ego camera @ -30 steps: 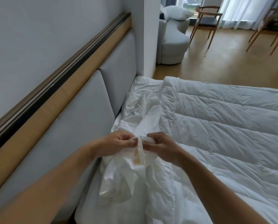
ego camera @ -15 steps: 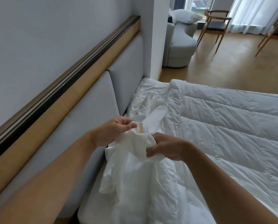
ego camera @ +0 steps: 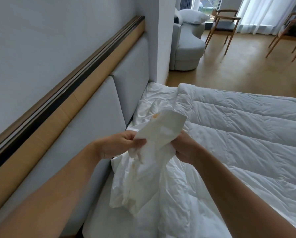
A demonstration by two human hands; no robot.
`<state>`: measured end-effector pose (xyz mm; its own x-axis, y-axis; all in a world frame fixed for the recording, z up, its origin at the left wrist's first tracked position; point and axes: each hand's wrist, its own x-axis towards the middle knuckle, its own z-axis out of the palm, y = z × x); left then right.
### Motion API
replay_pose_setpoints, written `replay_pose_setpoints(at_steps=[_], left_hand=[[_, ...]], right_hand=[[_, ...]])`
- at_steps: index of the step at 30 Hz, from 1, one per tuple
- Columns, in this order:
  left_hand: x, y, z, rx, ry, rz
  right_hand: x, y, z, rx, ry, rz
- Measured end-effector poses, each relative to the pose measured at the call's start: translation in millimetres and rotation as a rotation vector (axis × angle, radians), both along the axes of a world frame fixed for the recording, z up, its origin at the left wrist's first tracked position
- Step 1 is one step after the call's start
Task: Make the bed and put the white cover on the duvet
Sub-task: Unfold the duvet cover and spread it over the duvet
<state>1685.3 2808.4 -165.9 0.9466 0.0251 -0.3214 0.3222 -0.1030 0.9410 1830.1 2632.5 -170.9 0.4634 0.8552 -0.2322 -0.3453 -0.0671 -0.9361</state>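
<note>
White cover [ego camera: 161,134] is up off the bed [ego camera: 99,219], bunched between both hands above the head edge. Its loose lower part hangs crumpled onto the bedding beside the headboard. A small yellowish stain [ego camera: 156,115] sits on its upper fold.

At the far left a pale wall [ego camera: 40,40] carries a wooden ledge [ego camera: 71,107] with a dark strip, running diagonally. Below it are the grey padded panels of the headboard [ego camera: 95,127].

The left hand [ego camera: 119,145] pinches the cover's left side, thumb on top and fingers curled under the cloth. The right hand [ego camera: 183,148] grips the other side of the bunch. It is closed into the fabric, and the cloth hides most of its fingers.

A strip of wrinkled sheet [ego camera: 157,93] shows at the far head corner, between the headboard and the duvet [ego camera: 243,134]. The quilted white duvet has no cover on it and spreads from there across the bed to the right edge of the view, with its top edge rolled over near the head edge.

Beyond the far side of the bed lies a wooden floor [ego camera: 247,71]. On it, just past a white wall corner [ego camera: 164,40], stands a rounded grey armchair [ego camera: 186,48] with a white pillow [ego camera: 192,16] on top. Further right are a wooden chair [ego camera: 224,26], white curtains [ego camera: 264,14] and, at the right edge, a second wooden chair [ego camera: 291,35].
</note>
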Motion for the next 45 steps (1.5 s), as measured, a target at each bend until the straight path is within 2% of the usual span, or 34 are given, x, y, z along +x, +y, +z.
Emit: replay_pose_setpoints(at_steps=[4,7,10,13,15,17,19,23,25,27,30,34,39,45], left_hand=[[13.4,-3.6,9.2,-0.095,-0.137,0.238],[16.0,-3.8,15.9,-0.030,-0.162,0.234],[7.0,6.0,14.7,0.066,-0.039,0.080],[-1.7,20.7,9.1,-0.019,0.093,-0.037],[-2.1,24.2,5.4,-0.019,0.068,-0.032],[0.5,21.0,3.0,0.058,-0.002,0.004],[5.8,16.2,6.9,0.109,-0.072,0.083],[22.0,4.1,13.2,0.082,-0.171,0.276],[26.6,-4.1,8.9,0.127,-0.202,0.298],[25.5,-9.3,2.6,0.115,-0.190,0.339],[13.2,-4.5,-7.8,0.100,-0.117,0.313],[2.5,-6.2,-15.7,0.072,0.082,0.027],[-5.0,0.6,-9.0,-0.013,0.026,0.086],[6.9,3.6,16.3,0.096,-0.139,0.227]], right_hand=[[-4.4,-7.3,-6.9,-0.058,0.114,0.301],[-5.2,-7.3,-4.3,-0.084,-0.050,0.471],[4.5,1.1,3.8,-0.088,-0.194,0.377],[8.3,10.7,16.5,-0.058,-0.215,0.287],[4.2,16.0,21.2,-0.020,-0.294,0.205],[-0.1,18.5,18.2,-0.021,-0.352,0.027],[-6.9,18.9,11.8,-0.038,-0.271,-0.077],[-25.8,15.1,-0.8,-0.185,-0.035,0.145],[-25.4,12.0,-4.4,-0.282,-0.151,0.288],[-21.4,8.9,-0.6,-0.312,-0.358,0.359],[-11.8,3.1,-2.7,-0.232,-0.391,0.293],[-12.0,8.2,-7.6,-0.146,-0.287,0.147],[3.4,18.6,4.0,-0.192,-0.120,-0.002],[-7.1,20.8,-5.6,-0.432,-0.331,0.574]])
